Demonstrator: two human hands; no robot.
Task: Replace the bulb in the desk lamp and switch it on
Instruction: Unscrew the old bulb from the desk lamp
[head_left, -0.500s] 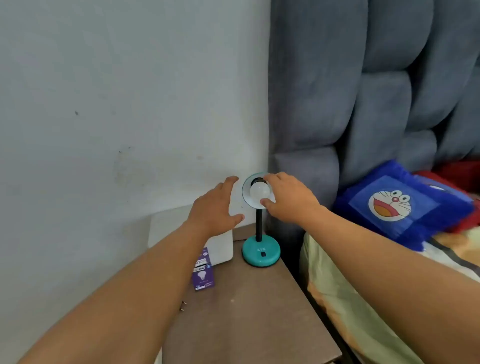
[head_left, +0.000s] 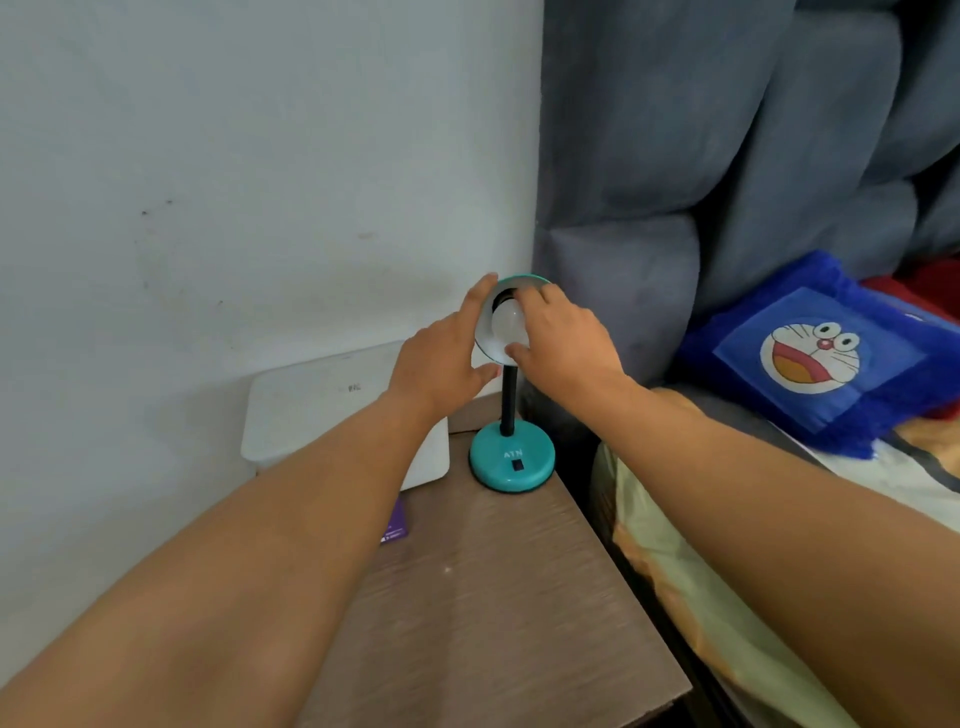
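Note:
A small teal desk lamp (head_left: 511, 460) with a round base and black stem stands at the back of a brown bedside table (head_left: 493, 597). Its shade faces me with a white bulb (head_left: 506, 325) inside. My right hand (head_left: 563, 345) has its fingers closed around the bulb. My left hand (head_left: 441, 358) cups the left rim of the shade, thumb below and fingers on top. A black switch (head_left: 517, 465) shows on the base. A purple bulb box (head_left: 396, 525) lies on the table, mostly hidden under my left forearm.
A white box (head_left: 311, 410) sits against the wall behind my left arm. A grey padded headboard (head_left: 727, 156) rises right of the lamp. The bed with a blue cartoon pillow (head_left: 826, 353) lies to the right of the table.
My left hand has moved right from beside the lamp onto the shade's rim. My right hand stays on the bulb. The view has shifted slightly closer.

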